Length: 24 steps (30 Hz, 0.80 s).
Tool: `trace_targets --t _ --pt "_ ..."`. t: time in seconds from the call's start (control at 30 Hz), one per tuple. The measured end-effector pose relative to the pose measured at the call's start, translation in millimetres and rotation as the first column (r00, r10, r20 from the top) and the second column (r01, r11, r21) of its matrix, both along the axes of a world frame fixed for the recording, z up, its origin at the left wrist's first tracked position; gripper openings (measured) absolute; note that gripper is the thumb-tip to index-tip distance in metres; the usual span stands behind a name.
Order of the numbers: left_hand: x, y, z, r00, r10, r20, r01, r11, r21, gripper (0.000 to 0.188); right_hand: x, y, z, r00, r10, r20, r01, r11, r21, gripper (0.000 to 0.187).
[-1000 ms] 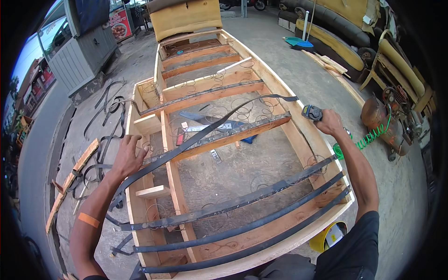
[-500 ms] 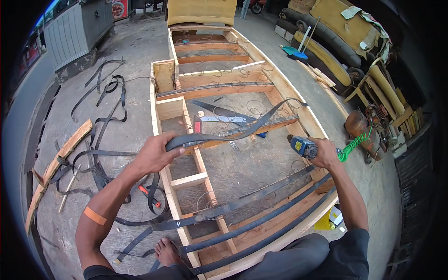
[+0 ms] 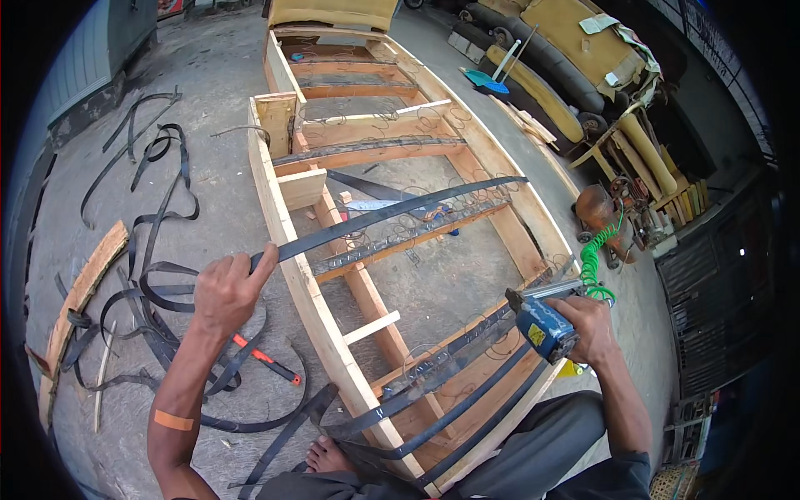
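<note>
My left hand [image 3: 229, 292] is closed round the end of a black elastic strap [image 3: 379, 215]. Taut and nearly straight, the strap crosses a long wooden furniture frame [image 3: 287, 237] to its far right rail. On the right, my right hand [image 3: 588, 327] grips a blue staple gun [image 3: 542, 325], held above the frame's near right part. A green coiled air hose [image 3: 590, 258] shows just beyond this hand. Other black straps [image 3: 492, 367] span the frame's near end. Beneath the pulled strap, a wooden crosspiece [image 3: 417, 237] carries a dark strip and wire springs.
Loose black straps [image 3: 154, 221] tangle on the floor at left, beside a rough wood strip [image 3: 87, 292] and an orange-and-black cutter [image 3: 267, 358]. A rusty compressor [image 3: 597, 208] stands at right, near old cushioned furniture [image 3: 575, 62]. My bare foot [image 3: 327, 457] is beside the frame.
My left hand has moved left and down, pulling the slack strap straight. The staple gun has swung round in my right hand and sits lower. The whole view has shifted.
</note>
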<state>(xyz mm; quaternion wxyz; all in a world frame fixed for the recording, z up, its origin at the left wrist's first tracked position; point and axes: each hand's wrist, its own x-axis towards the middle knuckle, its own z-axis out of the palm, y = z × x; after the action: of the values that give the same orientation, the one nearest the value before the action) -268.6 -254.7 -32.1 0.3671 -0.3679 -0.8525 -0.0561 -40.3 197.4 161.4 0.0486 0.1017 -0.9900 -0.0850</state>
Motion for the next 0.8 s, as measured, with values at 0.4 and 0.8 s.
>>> trace_targets --t 0.4,0.8 --pt "-11.5 -42.5 -65.7 0.999 0.025 -0.027 -0.023 0.997 0.067 0.047 -12.9 -8.7 -35.1 0.995 -0.046 -0.089 0.051 0.997 0.062 0.049" --pt "-23.3 -48.4 -32.3 0.999 -0.042 0.018 0.041 0.998 0.045 0.044 -32.3 0.8 -68.0 0.989 -0.149 0.01 0.148 0.988 0.039 0.049"
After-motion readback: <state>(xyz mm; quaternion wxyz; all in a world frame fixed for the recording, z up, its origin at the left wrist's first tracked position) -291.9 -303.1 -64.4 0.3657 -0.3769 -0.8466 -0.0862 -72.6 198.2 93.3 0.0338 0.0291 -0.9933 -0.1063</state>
